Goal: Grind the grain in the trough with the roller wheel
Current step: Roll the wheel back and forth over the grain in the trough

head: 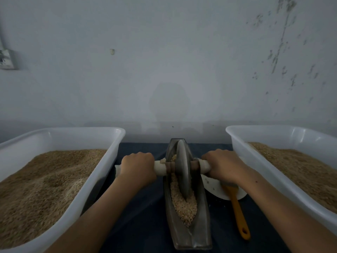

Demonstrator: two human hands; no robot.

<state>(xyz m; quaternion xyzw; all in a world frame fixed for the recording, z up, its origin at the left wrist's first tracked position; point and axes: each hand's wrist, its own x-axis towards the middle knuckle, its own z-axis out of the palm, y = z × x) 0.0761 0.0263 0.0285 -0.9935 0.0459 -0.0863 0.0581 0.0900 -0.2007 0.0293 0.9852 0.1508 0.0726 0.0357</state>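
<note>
Grey metal roller wheel (182, 169) sits in the long metal trough (200, 232); our left hand (137, 166) and right hand (223, 165) grip its axle, crushing tan grain (184, 205). Next we roll it toward us.

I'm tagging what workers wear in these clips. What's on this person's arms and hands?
Nothing that shows: the left hand and right hand are bare, with no gloves, rings or watch in view. Both forearms are uncovered to the picture's edge, with no sleeve visible.
</note>
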